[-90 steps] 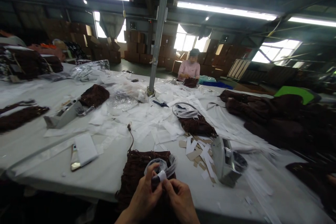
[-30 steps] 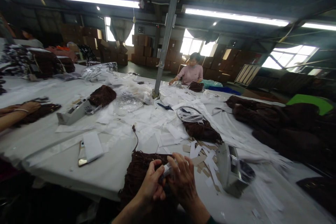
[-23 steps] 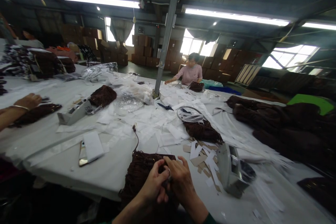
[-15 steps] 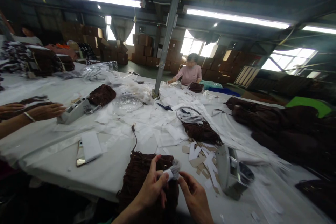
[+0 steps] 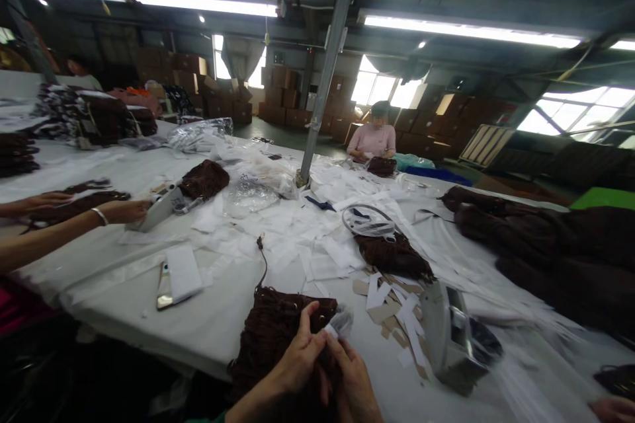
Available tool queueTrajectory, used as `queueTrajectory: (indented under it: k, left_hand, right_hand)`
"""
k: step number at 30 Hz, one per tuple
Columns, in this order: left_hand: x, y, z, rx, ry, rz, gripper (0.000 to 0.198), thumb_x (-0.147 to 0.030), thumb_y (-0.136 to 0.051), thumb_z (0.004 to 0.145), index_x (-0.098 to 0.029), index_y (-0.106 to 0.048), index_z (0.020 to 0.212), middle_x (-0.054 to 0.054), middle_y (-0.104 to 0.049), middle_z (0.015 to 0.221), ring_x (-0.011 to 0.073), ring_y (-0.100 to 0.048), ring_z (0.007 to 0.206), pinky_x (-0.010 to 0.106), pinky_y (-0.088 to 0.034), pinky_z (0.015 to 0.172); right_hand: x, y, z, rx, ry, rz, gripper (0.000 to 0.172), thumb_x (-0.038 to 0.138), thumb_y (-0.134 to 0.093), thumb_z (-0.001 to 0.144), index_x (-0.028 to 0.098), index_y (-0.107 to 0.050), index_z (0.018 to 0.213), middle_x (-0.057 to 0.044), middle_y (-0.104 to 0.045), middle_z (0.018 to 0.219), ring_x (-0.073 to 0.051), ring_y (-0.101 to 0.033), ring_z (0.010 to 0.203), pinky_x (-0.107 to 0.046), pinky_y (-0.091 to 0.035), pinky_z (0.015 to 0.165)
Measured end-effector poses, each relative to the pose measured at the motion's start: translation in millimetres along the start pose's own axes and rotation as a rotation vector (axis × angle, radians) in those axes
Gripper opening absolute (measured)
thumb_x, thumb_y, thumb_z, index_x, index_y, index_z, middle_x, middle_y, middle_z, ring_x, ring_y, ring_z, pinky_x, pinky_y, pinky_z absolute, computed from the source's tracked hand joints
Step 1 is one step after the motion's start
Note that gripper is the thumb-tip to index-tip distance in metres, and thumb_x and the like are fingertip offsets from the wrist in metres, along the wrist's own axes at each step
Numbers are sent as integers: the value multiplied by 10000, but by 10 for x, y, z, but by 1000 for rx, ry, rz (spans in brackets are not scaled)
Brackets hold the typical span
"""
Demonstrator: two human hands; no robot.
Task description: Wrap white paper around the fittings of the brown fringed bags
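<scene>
A dark brown fringed bag [image 5: 262, 327] lies at the table's near edge, its cord with a small end piece stretching away from the top. Above its right side my left hand [image 5: 300, 357] pinches a white strip with a translucent, plastic-like wad [image 5: 343, 321], index finger raised. My right hand [image 5: 353, 373] meets it from the right, thumb and fingertips closed on the same white strip. The fingers hide much of the strip, and what the wad is made of is hard to make out.
Right of the bag lie paper and cardboard strips [image 5: 397, 317] and a grey tape dispenser [image 5: 454, 337]. Another brown bag [image 5: 391, 254] is beyond them. A phone [image 5: 166, 284] under white paper sits left. A co-worker's hand [image 5: 124, 211] reaches another dispenser; a post [image 5: 325, 73] rises mid-table.
My right hand has moved left to meet my left hand at the white strip. The view has shifted slightly left. The co-worker's hand at left now touches the dispenser there.
</scene>
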State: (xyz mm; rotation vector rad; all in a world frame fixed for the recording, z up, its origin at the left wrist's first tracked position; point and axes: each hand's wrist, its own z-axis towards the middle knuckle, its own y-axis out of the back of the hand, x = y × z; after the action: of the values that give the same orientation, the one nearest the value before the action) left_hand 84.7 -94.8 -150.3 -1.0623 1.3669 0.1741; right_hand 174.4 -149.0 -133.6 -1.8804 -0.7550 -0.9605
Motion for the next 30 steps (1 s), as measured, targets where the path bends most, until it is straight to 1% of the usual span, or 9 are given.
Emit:
queueTrajectory:
  k: [3,6,12,14,16,19,22,26,30]
  left_hand:
    - [-13,14,63,-6,-48,52,907,-604,-568,793,-225,-12,1401,9,-639,761,142,-562,357,215,-401,352]
    - [-135,245,129,-224,-187,216,796,-563,-567,809,-242,-130,1392,49,-651,922,143,-622,466,248,-471,472]
    - [-393,1362,388,-821,-185,676,674,-468,-602,773,-163,-360,1323,164,-552,1209,311,-563,1114,432,-439,940]
    - [-385,1638,481,-865,-79,686,777,-438,-667,714,-111,-338,1337,196,-552,1200,345,-537,1153,466,-405,978]
    - [-341,1777,554,-834,-7,626,817,-409,-737,649,-67,-381,1299,180,-631,1029,355,-606,1042,475,-430,945]
    - [-261,1791,618,-770,33,480,710,-357,-803,587,-82,-501,1168,84,-663,749,311,-673,812,426,-506,818]
    - [-233,1719,622,-732,4,309,505,-361,-804,600,-128,-585,991,20,-616,601,259,-663,672,360,-531,655]
    - [-371,1673,555,-721,-111,107,366,-418,-778,615,-134,-610,775,-39,-484,470,185,-579,495,279,-467,467]
    - [-709,1705,458,-797,-330,-49,357,-441,-702,677,-154,-581,852,-99,-394,486,83,-454,429,203,-420,456]
  right_hand:
    - [51,98,61,-19,29,-36,434,519,-737,681,137,-689,880,-59,-686,754,-219,-640,692,-317,-522,640]
    - [150,362,120,-123,143,-259,451,581,-633,725,152,-687,854,-64,-692,771,-239,-635,751,-338,-506,693]
    - [207,1021,152,-448,600,-1199,277,466,-647,671,208,-600,580,-46,-601,649,-222,-563,657,-347,-429,657]
    - [200,1143,145,-484,611,-1140,278,462,-675,641,207,-596,565,-51,-603,657,-230,-567,678,-362,-434,683]
    - [223,1189,126,-399,393,-819,317,501,-678,637,198,-610,571,-51,-617,638,-230,-578,655,-373,-458,681]
    - [290,1139,82,-273,56,-101,326,506,-677,665,181,-656,659,-50,-664,665,-223,-619,660,-378,-501,689]
    - [250,1075,74,-242,1,296,270,436,-728,661,188,-674,753,-41,-706,760,-206,-655,738,-352,-521,715]
    - [-83,1247,159,-380,13,39,400,517,-767,594,182,-672,790,-38,-700,716,-234,-669,698,-328,-529,597]
    - [-361,1594,236,-618,159,-280,520,602,-736,542,186,-653,843,-44,-695,728,-280,-672,740,-350,-549,605]
